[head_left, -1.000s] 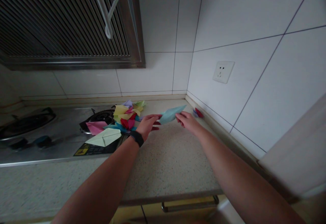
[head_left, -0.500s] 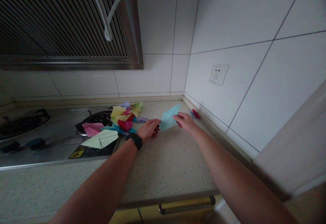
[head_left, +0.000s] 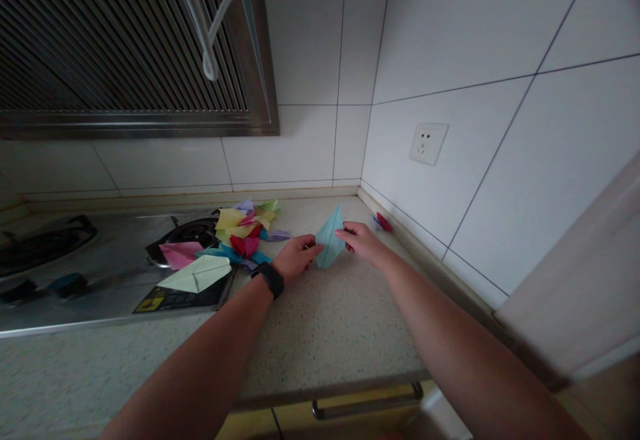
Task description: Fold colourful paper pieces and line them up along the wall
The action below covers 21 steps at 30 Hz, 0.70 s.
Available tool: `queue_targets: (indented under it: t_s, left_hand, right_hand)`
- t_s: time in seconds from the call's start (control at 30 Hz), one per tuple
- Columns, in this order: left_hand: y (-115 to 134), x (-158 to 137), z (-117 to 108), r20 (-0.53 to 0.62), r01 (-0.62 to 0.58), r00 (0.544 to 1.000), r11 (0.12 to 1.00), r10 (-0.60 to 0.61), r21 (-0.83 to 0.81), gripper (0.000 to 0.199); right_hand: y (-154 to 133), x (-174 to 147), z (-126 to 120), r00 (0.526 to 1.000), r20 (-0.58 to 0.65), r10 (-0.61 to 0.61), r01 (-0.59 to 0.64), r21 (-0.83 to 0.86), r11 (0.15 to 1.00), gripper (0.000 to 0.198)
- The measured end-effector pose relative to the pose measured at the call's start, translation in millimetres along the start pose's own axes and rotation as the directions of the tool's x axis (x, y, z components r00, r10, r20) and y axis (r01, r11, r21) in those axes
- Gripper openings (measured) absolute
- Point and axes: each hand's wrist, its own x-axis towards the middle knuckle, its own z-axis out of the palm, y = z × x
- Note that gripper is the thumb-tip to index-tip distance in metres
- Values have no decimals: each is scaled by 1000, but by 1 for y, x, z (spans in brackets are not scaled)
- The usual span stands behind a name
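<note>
A light blue folded paper (head_left: 330,237), pointed at the top and creased down its length, is held upright just above the counter. My left hand (head_left: 299,255), with a dark watch on its wrist, pinches the paper's left edge. On the opposite edge, the thumb and fingers of my right hand (head_left: 361,240) are closed. To the left lies a pile of folded papers in several colours, among them a pale green one (head_left: 200,274), a pink one (head_left: 181,254) and a yellow one (head_left: 231,219).
The speckled counter (head_left: 330,333) runs under my arms. A gas stove (head_left: 113,293) lies left, partly under the papers, below a range hood (head_left: 125,123). Small red and purple folded papers (head_left: 383,221) rest by the right wall, under a socket (head_left: 429,143). A drawer handle (head_left: 367,408) is at the front.
The blue paper has turned more upright and shifted slightly left. My left thumb now lies over its left side, and my right hand has moved a little left with it.
</note>
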Motion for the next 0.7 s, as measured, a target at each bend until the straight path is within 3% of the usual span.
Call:
queue_targets:
  t_s: [0.27, 0.53, 0.7]
  left_hand:
    - [-7, 3, -4, -39, 9, 999, 1000, -10, -16, 28]
    - [-6, 2, -3, -61, 38, 997, 968, -55, -248, 31]
    - [-5, 1, -4, -81, 51, 994, 958, -77, -283, 31]
  right_hand:
    - [0, 0, 0, 1000, -14, -3, 4, 49, 999, 34]
    - [-7, -1, -2, 999, -47, 17, -13, 92, 996, 35]
    - [-5, -1, -3, 998, -62, 32, -26, 95, 995, 33]
